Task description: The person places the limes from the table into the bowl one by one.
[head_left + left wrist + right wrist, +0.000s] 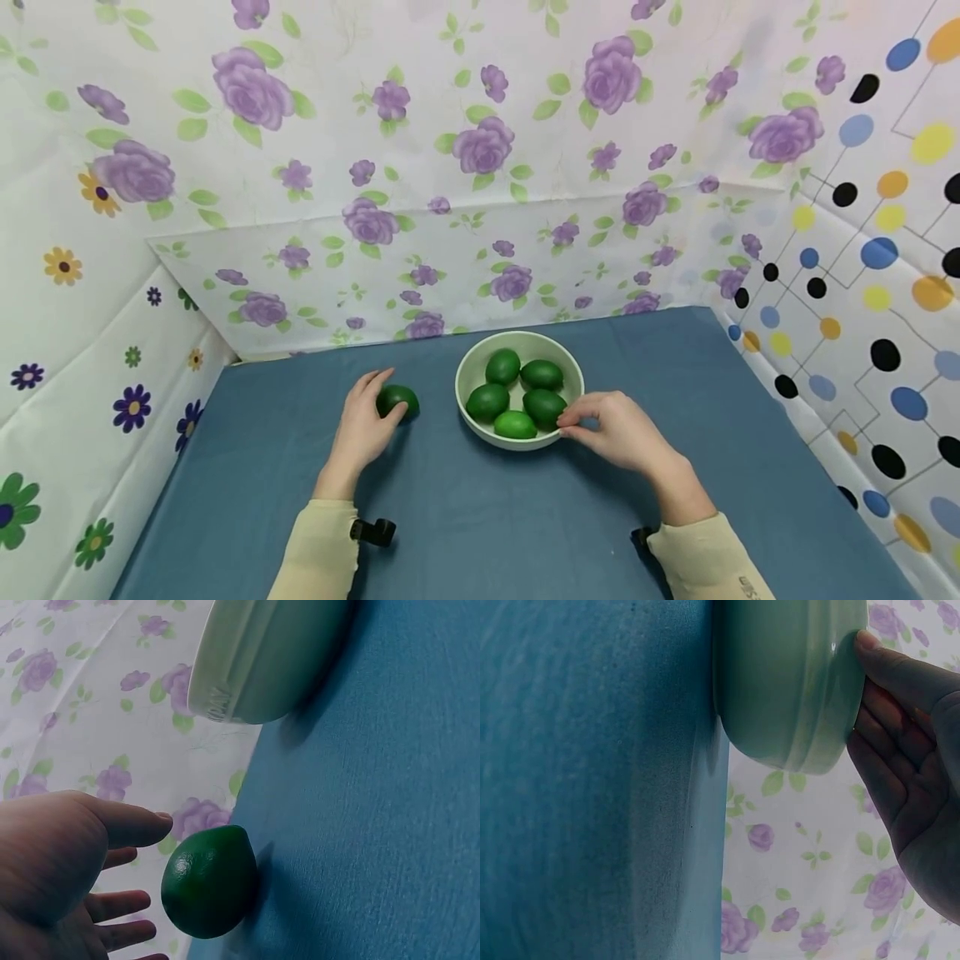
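A smooth dark green avocado (398, 402) lies on the blue cloth left of the bowl. My left hand (362, 423) is spread around its left side, thumb in front and fingers behind. From the left wrist, a small gap shows between that hand (82, 877) and the avocado (210, 881). The pale green bowl (517, 445) holds several dark green avocados (542, 374) and a brighter green lime (515, 425). My right hand (617, 428) pinches the bowl's right front rim between thumb and fingers, as the right wrist view of the bowl (795, 682) shows too.
Blue cloth (465, 517) covers the table. A white sheet with purple roses (483, 146) rises along the back edge. Flowered fabric (75, 375) borders the left side, and dotted fabric (862, 292) the right.
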The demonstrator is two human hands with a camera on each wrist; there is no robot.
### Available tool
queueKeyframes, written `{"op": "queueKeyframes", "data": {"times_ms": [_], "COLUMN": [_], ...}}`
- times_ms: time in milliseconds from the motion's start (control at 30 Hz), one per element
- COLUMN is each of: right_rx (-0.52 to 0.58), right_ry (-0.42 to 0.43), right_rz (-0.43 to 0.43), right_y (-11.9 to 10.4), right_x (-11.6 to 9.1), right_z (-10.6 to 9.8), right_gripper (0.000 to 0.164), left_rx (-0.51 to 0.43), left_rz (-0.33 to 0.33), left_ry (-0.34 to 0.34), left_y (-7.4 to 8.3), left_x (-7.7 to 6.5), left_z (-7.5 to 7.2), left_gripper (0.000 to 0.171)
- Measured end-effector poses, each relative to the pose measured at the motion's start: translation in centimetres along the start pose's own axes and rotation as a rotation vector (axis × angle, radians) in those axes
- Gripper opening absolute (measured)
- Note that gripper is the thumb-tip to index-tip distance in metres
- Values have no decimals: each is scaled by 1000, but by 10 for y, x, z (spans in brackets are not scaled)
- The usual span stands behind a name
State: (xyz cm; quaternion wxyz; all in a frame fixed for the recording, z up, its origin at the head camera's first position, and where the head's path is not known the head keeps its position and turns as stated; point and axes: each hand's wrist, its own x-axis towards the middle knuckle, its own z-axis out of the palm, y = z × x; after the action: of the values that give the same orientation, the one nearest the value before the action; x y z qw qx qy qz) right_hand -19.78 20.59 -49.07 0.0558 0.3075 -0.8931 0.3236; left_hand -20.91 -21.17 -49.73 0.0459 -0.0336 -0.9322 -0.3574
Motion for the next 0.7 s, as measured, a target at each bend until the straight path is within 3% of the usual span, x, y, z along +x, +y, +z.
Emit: {"op": "queueKeyframes", "data": {"times_ms": [267,700], "right_rx": [14,11], "right_ry": [1,1], "right_rz": [4,-5], "right_y": [2,1], "right_x": [-3,1], "right_z": [1,1], "right_gripper": [9,9], "left_rx": [-46,-54], "left_rz": [-32,-51], "left_ry": [-10,-20], "left_y": [-3,-4], "left_x": [2,8], "left_z": [9,11], "left_gripper": [65,64]}}
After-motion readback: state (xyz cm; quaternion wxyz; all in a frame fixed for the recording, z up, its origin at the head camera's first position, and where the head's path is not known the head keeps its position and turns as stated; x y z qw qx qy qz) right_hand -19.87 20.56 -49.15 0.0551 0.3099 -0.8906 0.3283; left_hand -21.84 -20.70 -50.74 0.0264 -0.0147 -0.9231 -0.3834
